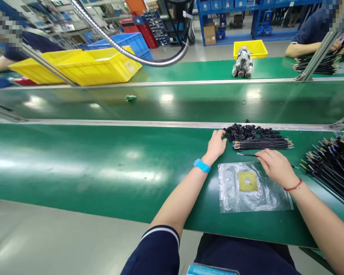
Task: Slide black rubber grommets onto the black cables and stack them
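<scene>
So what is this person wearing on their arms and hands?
Both hands are bare, no gloves. The left hand has a bright blue band around its wrist, like a watch strap. The right hand has a thin red string bracelet at the wrist. The left upper arm shows a short dark navy sleeve with a white stripe near the hem. The forearms are uncovered.

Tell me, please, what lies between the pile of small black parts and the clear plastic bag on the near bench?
In the head view, a neat bundle of black wires lies between the pile of small black parts and the clear plastic bag, with a single black wire held by the right hand.
</scene>
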`<state>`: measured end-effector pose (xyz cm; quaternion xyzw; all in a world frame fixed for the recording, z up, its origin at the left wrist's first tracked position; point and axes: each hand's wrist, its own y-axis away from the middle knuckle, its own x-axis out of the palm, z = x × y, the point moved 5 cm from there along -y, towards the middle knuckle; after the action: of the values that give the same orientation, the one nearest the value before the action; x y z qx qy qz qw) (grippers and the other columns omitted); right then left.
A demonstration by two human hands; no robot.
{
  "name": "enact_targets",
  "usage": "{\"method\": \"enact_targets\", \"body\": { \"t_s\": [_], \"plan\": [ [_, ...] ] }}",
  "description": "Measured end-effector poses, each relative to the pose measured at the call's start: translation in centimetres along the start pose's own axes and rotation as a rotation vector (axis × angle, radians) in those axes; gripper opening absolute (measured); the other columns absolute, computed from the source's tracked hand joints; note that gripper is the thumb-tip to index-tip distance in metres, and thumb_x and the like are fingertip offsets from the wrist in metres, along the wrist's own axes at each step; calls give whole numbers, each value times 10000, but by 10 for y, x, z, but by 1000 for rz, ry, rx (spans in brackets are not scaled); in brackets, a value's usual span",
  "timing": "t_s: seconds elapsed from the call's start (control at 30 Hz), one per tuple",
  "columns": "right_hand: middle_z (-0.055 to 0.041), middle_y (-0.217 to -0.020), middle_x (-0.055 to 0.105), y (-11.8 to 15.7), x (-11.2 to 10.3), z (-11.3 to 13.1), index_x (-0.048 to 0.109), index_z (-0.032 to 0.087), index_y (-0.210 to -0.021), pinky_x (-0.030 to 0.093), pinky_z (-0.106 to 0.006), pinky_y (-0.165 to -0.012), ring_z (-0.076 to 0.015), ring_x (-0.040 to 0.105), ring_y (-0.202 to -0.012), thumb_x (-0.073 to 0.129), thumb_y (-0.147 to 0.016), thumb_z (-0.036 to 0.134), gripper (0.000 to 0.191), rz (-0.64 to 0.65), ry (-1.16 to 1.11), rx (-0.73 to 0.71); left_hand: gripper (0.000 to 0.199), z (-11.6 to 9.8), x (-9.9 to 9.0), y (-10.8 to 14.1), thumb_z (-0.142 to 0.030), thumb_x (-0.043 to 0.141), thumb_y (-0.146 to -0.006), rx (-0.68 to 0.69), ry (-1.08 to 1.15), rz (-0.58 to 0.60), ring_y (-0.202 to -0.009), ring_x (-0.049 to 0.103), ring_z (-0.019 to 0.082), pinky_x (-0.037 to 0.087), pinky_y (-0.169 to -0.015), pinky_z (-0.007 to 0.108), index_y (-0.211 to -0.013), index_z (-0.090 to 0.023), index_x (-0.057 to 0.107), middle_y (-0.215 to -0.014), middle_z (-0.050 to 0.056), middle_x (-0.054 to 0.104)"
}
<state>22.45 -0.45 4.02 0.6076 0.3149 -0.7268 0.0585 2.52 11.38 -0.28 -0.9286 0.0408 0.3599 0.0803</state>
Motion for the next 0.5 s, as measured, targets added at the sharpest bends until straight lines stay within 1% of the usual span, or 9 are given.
{"method": "enact_targets", "body": {
  "t_s": [0.03, 0.1, 0.13, 0.2, 0.33, 0.43, 0.5],
  "plan": [
    [-64, -902, 640, 6, -4, 1, 609, 159, -1006, 427, -285, -771, -166, 575, -823, 403, -923, 184, 223, -47, -35, 22, 321, 1, 2, -5, -74, 509, -802, -3, -27, -23, -911, 578, 188, 468, -853, 335, -1110, -160, 546, -1132, 109, 528],
    [-61, -913, 628, 16, -10, 2, 597, 173, -1053, 452, -272, -744, -160, 585, -829, 414, -913, 173, 231, -136, -102, 74, 340, 5, 6, -13, -67, 494, -810, 3, -79, -46, -978, 564, 211, 456, -886, 345, -1131, -166, 545, -1168, 115, 516],
    [-59, -915, 623, 21, -12, 2, 592, 181, -1075, 461, -270, -731, -159, 589, -826, 417, -906, 166, 244, -163, -123, 100, 332, 7, 8, -16, -66, 496, -809, 14, -103, -48, -1009, 552, 222, 446, -905, 348, -1119, -169, 557, -1162, 112, 525],
    [-53, -913, 615, 27, -14, 1, 585, 193, -1124, 471, -273, -704, -155, 595, -799, 416, -888, 149, 294, -169, -138, 142, 300, 9, 12, -18, -76, 506, -810, 48, -147, -42, -1048, 525, 241, 428, -931, 359, -1085, -171, 579, -1133, 106, 551],
    [-33, -915, 606, 33, -20, 1, 575, 226, -1194, 480, -262, -688, -130, 597, -738, 397, -869, 144, 380, -76, -193, 227, 256, 9, 13, -17, -103, 506, -823, 123, -214, -26, -1038, 506, 250, 410, -934, 371, -1057, -174, 581, -1109, 99, 572],
    [-25, -936, 611, 41, -22, 3, 582, 242, -1173, 486, -255, -712, -127, 608, -772, 386, -873, 154, 369, 13, -250, 290, 238, 6, 11, -17, -100, 481, -833, 172, -246, 8, -1000, 509, 254, 403, -917, 379, -1040, -165, 579, -1057, 106, 586],
    [-28, -947, 617, 48, -19, 7, 589, 245, -1145, 494, -262, -726, -135, 614, -800, 386, -868, 161, 354, 64, -291, 313, 217, 4, 10, -18, -98, 476, -834, 200, -257, 34, -990, 508, 258, 399, -909, 381, -1012, -163, 582, -1029, 111, 587]
  ]
}}
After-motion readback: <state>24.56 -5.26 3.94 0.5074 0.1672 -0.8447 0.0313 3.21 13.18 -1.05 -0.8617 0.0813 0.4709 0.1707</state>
